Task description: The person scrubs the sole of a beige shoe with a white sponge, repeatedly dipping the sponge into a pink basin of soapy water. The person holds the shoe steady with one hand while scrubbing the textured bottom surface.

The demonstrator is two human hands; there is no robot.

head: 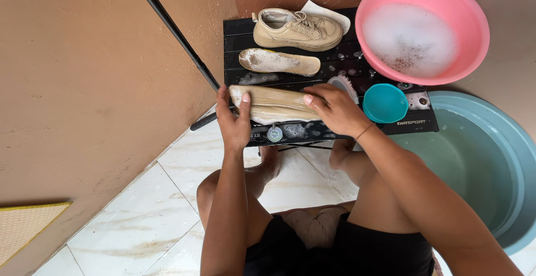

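The left hand (234,120) holds one end of a tan shoe (273,104), sole up, on the black desk (237,33). The right hand (335,108) grips a brush (345,86) at three o'clock. The shoe looks light, wet and slippery, so holding its ends seems best.

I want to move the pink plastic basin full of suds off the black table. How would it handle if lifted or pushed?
The round pink plastic basin holds foamy water nearly to its rim, so it is probably heavy and apt to slosh. It overhangs the wet black slatted table, so a push could tip it. Its thin rim may flex, and suds likely make it slippery.
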